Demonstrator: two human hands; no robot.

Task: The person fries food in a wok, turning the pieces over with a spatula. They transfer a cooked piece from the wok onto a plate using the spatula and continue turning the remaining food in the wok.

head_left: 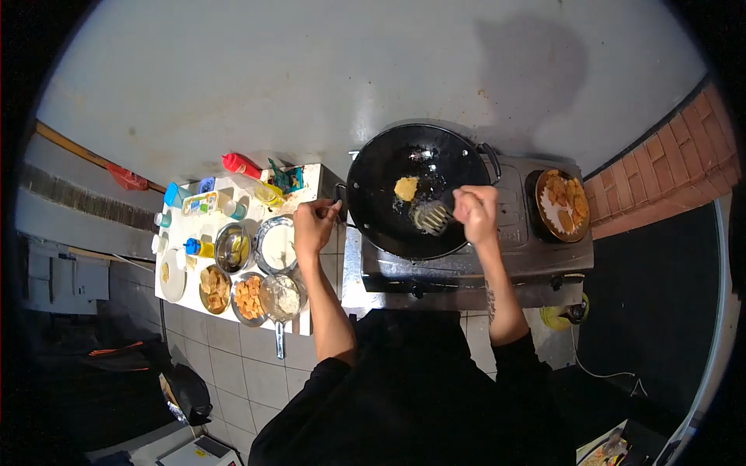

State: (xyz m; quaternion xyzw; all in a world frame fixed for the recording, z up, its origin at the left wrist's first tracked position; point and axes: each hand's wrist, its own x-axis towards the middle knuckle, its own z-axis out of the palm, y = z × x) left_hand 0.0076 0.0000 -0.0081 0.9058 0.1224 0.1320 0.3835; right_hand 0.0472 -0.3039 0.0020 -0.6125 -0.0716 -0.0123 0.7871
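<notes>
While the left hand (313,225) grips the left handle (339,194) of the pan (378,221) and the right hand (475,211), fingers closed, holds the slotted turner (432,218) inside the pan beside the fritter (406,189), uneven pulling could tilt the pan, spilling hot oil (399,208).

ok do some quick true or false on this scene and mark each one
1. The right hand holds a slotted utensil. True.
2. The left hand is inside the wok. False: it is at the wok's side handle.
3. A yellowish piece lies in the wok. True.
4. The paper-lined dish is left of the wok. False: it is right of it.
5. The orange pieces are on the white table. True.
</notes>
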